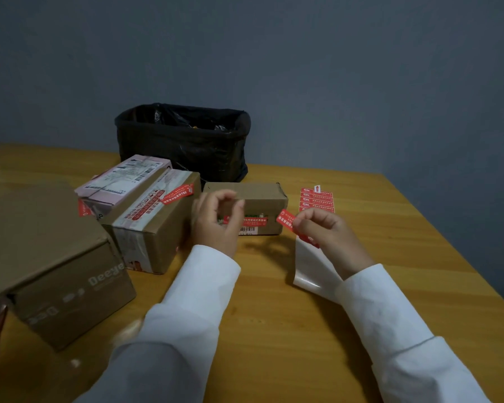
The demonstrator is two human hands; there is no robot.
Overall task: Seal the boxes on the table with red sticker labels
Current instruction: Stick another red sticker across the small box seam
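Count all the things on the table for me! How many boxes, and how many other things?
Cardboard boxes: 4
Black bag-lined bin: 1
Red sticker label sheet: 1
Peeled backing strip: 1
Loose red sticker label, pinched by the right hand: 1
Total: 8

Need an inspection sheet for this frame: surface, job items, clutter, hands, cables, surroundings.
Surface: wooden table, bare at right.
Job's things: small box at centre, red label on its front; taped box with red label on top; pink box; large box at left; label sheet; backing strip.
Clutter: black-lined bin behind boxes.
Hands: left hand curled, holding nothing; right hand pinches red sticker.
Cables: nothing seen.
Surroundings: plain grey wall.
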